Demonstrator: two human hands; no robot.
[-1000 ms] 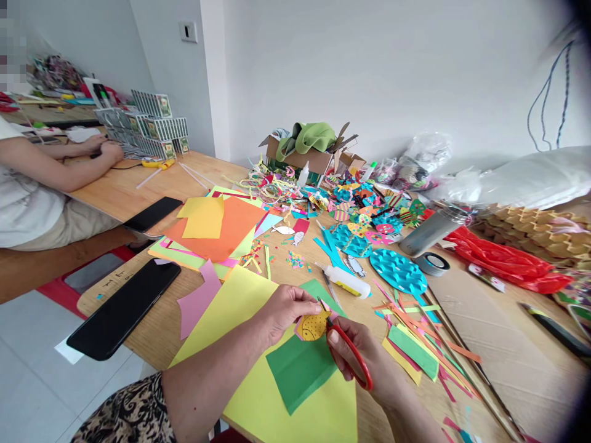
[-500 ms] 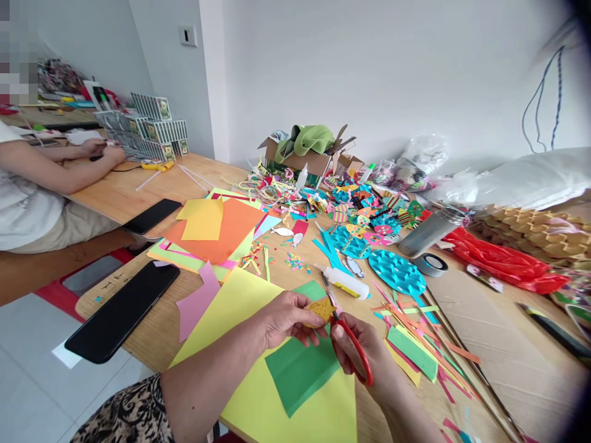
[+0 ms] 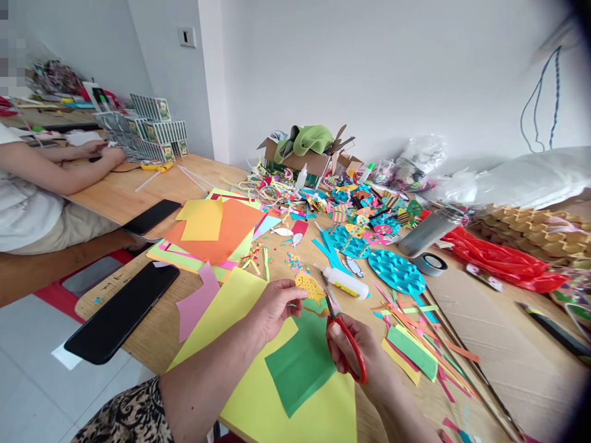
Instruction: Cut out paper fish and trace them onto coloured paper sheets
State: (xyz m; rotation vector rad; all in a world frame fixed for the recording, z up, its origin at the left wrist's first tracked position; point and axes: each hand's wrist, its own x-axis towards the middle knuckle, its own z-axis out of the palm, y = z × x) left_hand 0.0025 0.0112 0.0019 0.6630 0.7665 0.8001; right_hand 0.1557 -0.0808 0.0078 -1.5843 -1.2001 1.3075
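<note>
Between its fingertips my left hand (image 3: 277, 307) pinches a small yellow paper fish (image 3: 309, 289) with dark markings. My right hand (image 3: 353, 351) is closed round the red handles of a pair of scissors (image 3: 354, 354); their blades point up and away, just right of the fish. A thin orange-yellow strip (image 3: 318, 311) shows under the fish. Below both hands lie a green sheet (image 3: 302, 369) and a large yellow sheet (image 3: 253, 381). A white glue bottle (image 3: 347, 284) lies beyond the scissors.
Two black phones (image 3: 122, 311) lie at the left. Orange and yellow paper (image 3: 240, 227) is stacked behind. Blue fish shapes (image 3: 397, 272), a steel flask (image 3: 429, 231), grey tape (image 3: 431, 264) and paper strips (image 3: 415, 351) lie right. At the far left, a person's hands (image 3: 108, 154) work.
The yellow fish has moved up and left and now shows more fully, with my left hand shifted left. The scissors have moved slightly left. A thin strip now shows below the fish.
</note>
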